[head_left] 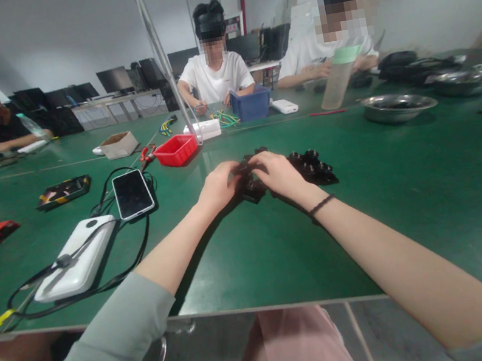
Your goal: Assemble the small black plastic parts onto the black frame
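Observation:
Both my hands are at a small black part (pixel 253 189) with a flat dark base, lying on the green table (pixel 235 255). My left hand (pixel 220 183) grips it from the left, fingers curled against its edge. From the right, my right hand (pixel 277 169) reaches over it with bent fingers pressed on its top. The fingers cover much of the part, so its exact kind cannot be made out. Just right of my right hand sits a group of similar black parts (pixel 313 167) with round, shiny knobs on top.
Left of my arms lie a phone (pixel 133 193), a white power bank (pixel 80 256) and black cables. Beyond are a red tray (pixel 177 150), a metal pole (pixel 161 52), a blue bin (pixel 250 104), a bottle (pixel 338 81) and a metal bowl (pixel 397 107). Several people sit around the table.

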The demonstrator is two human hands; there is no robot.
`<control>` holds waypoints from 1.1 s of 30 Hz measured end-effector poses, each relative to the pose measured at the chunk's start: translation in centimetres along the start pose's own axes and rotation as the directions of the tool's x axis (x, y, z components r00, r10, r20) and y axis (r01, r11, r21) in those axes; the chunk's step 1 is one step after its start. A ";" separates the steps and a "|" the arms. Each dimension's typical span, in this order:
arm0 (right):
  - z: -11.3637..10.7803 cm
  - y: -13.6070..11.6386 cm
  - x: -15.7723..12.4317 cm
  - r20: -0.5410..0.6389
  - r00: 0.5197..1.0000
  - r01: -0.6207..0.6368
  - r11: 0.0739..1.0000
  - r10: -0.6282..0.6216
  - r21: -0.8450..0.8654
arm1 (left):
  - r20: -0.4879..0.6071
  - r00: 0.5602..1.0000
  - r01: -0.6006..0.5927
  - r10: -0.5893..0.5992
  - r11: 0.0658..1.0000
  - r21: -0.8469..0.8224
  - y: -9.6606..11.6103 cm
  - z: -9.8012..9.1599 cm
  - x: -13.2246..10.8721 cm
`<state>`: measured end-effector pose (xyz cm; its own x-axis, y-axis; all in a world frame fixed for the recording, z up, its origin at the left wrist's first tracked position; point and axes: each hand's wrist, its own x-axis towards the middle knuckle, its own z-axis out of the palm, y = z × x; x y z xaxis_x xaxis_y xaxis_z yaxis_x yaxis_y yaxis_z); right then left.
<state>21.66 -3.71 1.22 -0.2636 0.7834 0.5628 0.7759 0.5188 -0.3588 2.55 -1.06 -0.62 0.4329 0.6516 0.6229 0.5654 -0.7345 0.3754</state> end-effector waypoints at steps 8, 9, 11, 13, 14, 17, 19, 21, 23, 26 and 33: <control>0.2 0.1 0.0 -0.006 1.000 0.003 1.000 -0.003 0.000 | 0.004 1.000 -0.003 0.003 1.000 0.005 0.0 0.0 0.0; 0.2 0.1 0.0 -0.008 1.000 0.002 1.000 -0.002 0.001 | 0.007 1.000 -0.002 0.002 1.000 0.010 0.1 0.0 0.0; 0.2 0.1 0.0 -0.010 1.000 0.000 1.000 0.000 0.003 | 0.015 1.000 -0.001 0.001 1.000 0.017 0.1 0.0 0.0; 0.2 0.1 -0.1 -0.008 1.000 -0.002 1.000 0.002 0.004 | 0.020 1.000 -0.006 0.006 1.000 0.020 0.2 0.0 -0.1; 0.2 0.1 -0.1 -0.006 1.000 -0.003 1.000 0.003 0.005 | 0.021 1.000 -0.010 0.009 1.000 0.020 0.2 0.0 -0.1; 0.1 0.1 0.0 0.004 1.000 -0.002 1.000 0.002 -0.001 | 0.027 1.000 -0.013 0.012 1.000 0.025 0.2 0.0 -0.1; 0.0 0.0 0.0 0.009 1.000 -0.007 1.000 0.007 -0.008 | 0.033 0.999 -0.010 0.009 0.999 0.031 0.3 -0.1 -0.1; 0.0 -0.1 0.0 0.014 1.000 -0.012 1.000 0.012 -0.010 | 0.038 0.999 -0.008 0.007 0.999 0.035 0.4 -0.1 0.0; -0.1 -0.2 0.0 0.016 1.000 -0.014 1.000 0.015 -0.008 | 0.044 0.999 -0.007 0.006 0.999 0.039 0.4 -0.2 0.0; -0.1 -0.2 0.0 0.015 1.000 -0.019 1.000 0.019 -0.006 | 0.055 0.998 -0.001 -0.002 0.999 0.045 0.6 -0.2 0.0; -0.2 -0.3 0.0 0.020 0.999 -0.031 1.000 0.031 -0.002 | 0.073 0.997 0.023 -0.027 0.999 0.046 0.6 -0.3 -0.1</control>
<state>21.52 -3.92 1.44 -0.2506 0.8057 0.5367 0.7847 0.4937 -0.3747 2.65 -1.58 -0.25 0.4680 0.6831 0.5607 0.6069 -0.7096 0.3579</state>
